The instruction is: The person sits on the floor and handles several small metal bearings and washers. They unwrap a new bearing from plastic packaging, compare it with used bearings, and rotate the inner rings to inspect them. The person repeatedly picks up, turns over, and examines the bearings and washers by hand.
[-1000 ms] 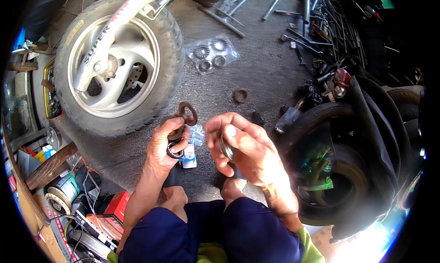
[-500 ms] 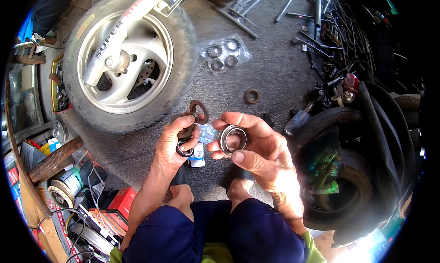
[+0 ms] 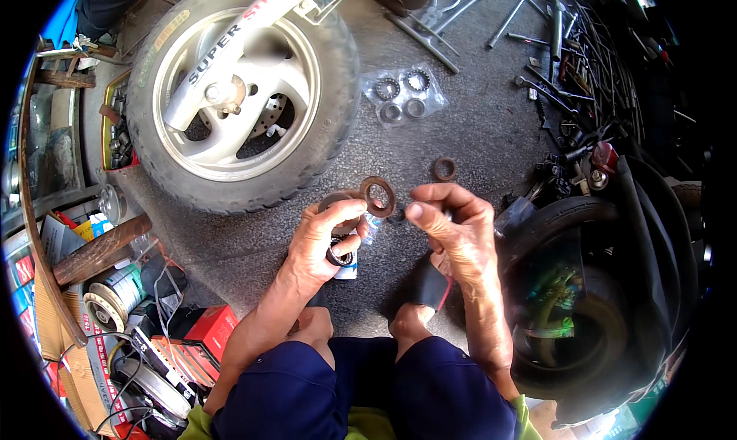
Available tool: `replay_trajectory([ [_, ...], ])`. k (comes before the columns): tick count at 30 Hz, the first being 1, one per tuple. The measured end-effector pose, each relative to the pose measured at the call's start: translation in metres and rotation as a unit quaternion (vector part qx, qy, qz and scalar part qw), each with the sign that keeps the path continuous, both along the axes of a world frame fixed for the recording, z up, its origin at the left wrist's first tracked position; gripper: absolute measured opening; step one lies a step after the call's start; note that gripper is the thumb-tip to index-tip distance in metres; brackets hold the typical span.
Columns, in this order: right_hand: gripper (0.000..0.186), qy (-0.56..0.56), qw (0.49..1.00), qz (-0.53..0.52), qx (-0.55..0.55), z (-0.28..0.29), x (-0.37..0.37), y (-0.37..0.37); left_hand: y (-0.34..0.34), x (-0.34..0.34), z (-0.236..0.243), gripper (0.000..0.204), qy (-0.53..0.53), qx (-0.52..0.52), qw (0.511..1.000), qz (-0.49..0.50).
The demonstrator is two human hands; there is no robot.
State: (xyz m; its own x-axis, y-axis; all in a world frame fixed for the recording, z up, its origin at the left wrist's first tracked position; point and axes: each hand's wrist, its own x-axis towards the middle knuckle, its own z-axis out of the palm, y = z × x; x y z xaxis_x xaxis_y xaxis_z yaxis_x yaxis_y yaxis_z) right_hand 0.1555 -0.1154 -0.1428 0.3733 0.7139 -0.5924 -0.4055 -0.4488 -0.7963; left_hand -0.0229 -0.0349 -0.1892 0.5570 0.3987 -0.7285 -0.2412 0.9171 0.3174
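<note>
My left hand (image 3: 313, 244) is closed on several ring-shaped parts. A rusty brown bearing race (image 3: 392, 201) stands up beyond its thumb and fingertips, with another brown ring (image 3: 338, 201) partly behind the thumb. Lower, around the curled fingers, sits a dark caged ball bearing (image 3: 335, 257). My right hand (image 3: 467, 240) is just right of the upright race, apart from it, thumb and forefinger bent. Whatever lies in its curled fingers is hidden; the shiny steel race does not show. Below the left hand is a small white and blue box (image 3: 347, 272), partly covered.
A scooter front wheel (image 3: 338, 125) with its white fork stands at the upper left. On the floor lie a clear bag (image 3: 435, 95) of bearing parts and a loose brown ring (image 3: 436, 169). Scattered tools (image 3: 556, 33) are at the upper right, tyres (image 3: 568, 210) at the right, boxes (image 3: 215, 336) lower left.
My right hand has turned and curled its fingers, so the steel race it held has gone from sight. The left hand keeps its rings. The whole view has shifted slightly.
</note>
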Motion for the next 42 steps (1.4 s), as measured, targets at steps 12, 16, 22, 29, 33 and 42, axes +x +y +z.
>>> replay_trajectory([
  [12,0.015,-0.154,0.988,-0.030,-0.009,-0.052,0.006,0.007,0.003,0.000,-0.015,0.035,-0.093,-0.078,0.992,0.027],
  [16,0.018,-0.455,0.883,0.109,-0.028,-0.108,0.014,0.008,0.007,-0.004,-0.020,0.059,-0.169,-0.116,0.977,0.063],
  [22,0.018,-0.585,0.761,0.277,-0.040,-0.150,0.015,-0.002,0.007,0.000,-0.018,0.069,-0.301,-0.164,0.936,0.078],
  [29,0.022,-0.355,0.926,0.109,-0.070,-0.095,0.008,-0.003,0.006,0.011,-0.010,0.069,-0.348,-0.152,0.920,0.099],
  [33,0.025,-0.090,0.994,-0.006,-0.067,-0.062,0.016,-0.010,0.007,0.009,-0.010,0.065,-0.327,-0.142,0.930,0.095],
  [42,0.047,-0.126,0.988,0.035,0.084,-0.009,0.001,-0.006,0.005,0.012,-0.007,0.058,-0.209,-0.129,0.968,0.047],
])
